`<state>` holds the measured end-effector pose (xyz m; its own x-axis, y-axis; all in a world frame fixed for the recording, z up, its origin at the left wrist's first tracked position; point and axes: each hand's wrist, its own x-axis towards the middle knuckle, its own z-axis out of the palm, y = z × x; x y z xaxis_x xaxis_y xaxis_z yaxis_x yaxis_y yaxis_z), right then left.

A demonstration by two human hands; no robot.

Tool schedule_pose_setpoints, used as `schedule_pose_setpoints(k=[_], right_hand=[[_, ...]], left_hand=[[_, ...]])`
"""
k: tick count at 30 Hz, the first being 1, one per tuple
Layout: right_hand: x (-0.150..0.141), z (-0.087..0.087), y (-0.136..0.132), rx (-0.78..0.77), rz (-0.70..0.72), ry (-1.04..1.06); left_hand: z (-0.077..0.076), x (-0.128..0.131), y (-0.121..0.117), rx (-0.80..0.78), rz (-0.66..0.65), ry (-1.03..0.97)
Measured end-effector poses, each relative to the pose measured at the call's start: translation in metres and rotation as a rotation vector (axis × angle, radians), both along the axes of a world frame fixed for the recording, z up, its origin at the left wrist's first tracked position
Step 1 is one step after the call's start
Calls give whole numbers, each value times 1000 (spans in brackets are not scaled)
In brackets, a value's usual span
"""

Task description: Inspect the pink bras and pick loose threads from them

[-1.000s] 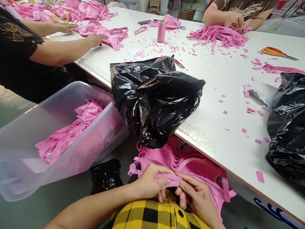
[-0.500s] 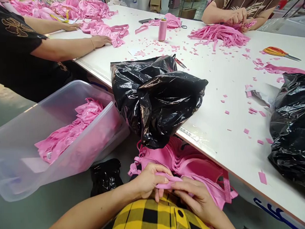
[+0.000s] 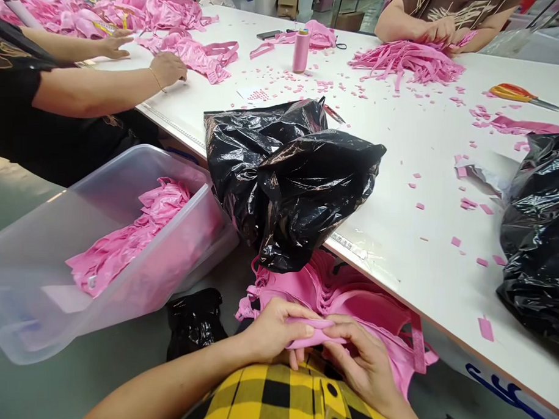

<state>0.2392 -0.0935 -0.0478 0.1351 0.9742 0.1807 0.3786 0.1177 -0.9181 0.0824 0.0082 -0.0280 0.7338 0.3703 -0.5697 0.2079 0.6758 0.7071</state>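
Observation:
Low in the middle of the head view, both hands grip the folded edge of a pink bra [image 3: 317, 338]. My left hand [image 3: 275, 332] pinches its left end, thumb on top and fingertips underneath. On the other end, my right hand [image 3: 362, 357] is closed with thumb and fingers pressed to the cloth. Just beyond the hands, on my lap, lies a stack of nested pink bras [image 3: 356, 304], partly beneath the table edge. How the held piece joins the rest of the bra is hidden by my fingers.
A black plastic bag [image 3: 301, 178] overhangs the white table [image 3: 428, 277]; another black bag [image 3: 537, 237] lies at right. The clear bin [image 3: 29, 261] on my left holds pink garments. Scissors [image 3: 516, 94], a thread cone [image 3: 301, 51] and pink scraps lie on the table. Two co-workers handle pink pieces.
My right hand's fingers have shifted slightly along the held edge, showing more of the pink cloth. The left co-worker's hands have lifted and drawn back from the pink garment.

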Motion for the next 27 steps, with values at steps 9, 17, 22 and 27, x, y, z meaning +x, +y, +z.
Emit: schedule_pose_setpoints(k=[9,17,22,27], right_hand=[[-10,-18,-8,-170,-80,325],[-18,-12,-2,-333,-149,558],[-19,-10,5,-482,-62,571],[-16,-17,3,-444,-42,444]], left_hand=[[12,-3,9,1019,-274,-129],[6,-10,5,1357,-316,-110],[0,-15,2,1267,-259,-77],[-10,-16,-1,1256,-271,-49]])
